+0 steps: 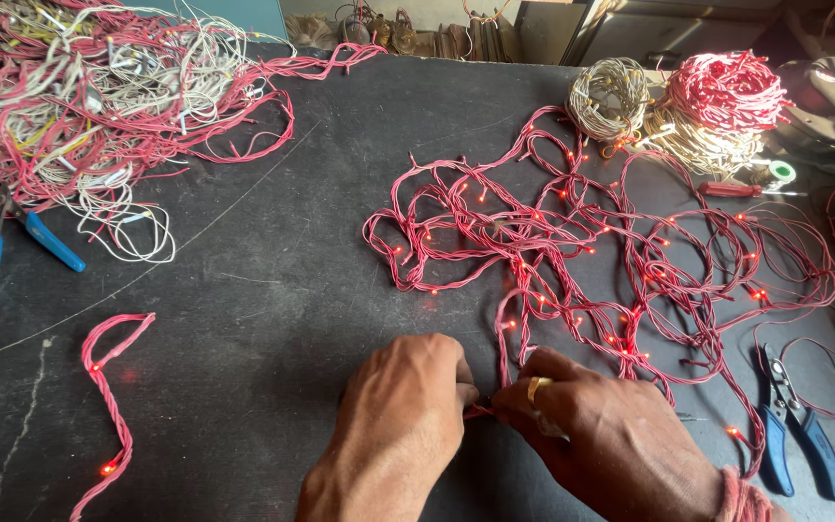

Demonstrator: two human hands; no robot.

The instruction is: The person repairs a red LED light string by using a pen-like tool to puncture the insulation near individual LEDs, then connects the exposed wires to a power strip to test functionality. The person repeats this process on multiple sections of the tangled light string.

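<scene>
A dark work mat [273,251] carries everything, and the pinch sits at its near edge, low in the middle. Far up and to the left of the pinch lies the biggest thing on it, a heap of tangled pink and white wire [79,106]. Directly above and to the right of the pinch sprawls the lit pink light string [582,251], loose loops with small red lamps glowing along them; one strand of it runs down into the fingers. Beyond that, up and right, sit a wound white coil [611,97] and a wound pink coil [727,89], side by side.

The left hand [403,406] and the right hand [591,435] meet fingertip to fingertip, both pressed together on the same short bit of the string, knuckles up. The right hand wears a ring.

Well left of the pinch lies a short twisted pink strand [108,406] with two lamps lit. Up and left, at the heap's edge, rest blue-handled pliers [12,246]. Just right of the right hand lie blue-handled wire cutters [794,425], apart from it.
</scene>
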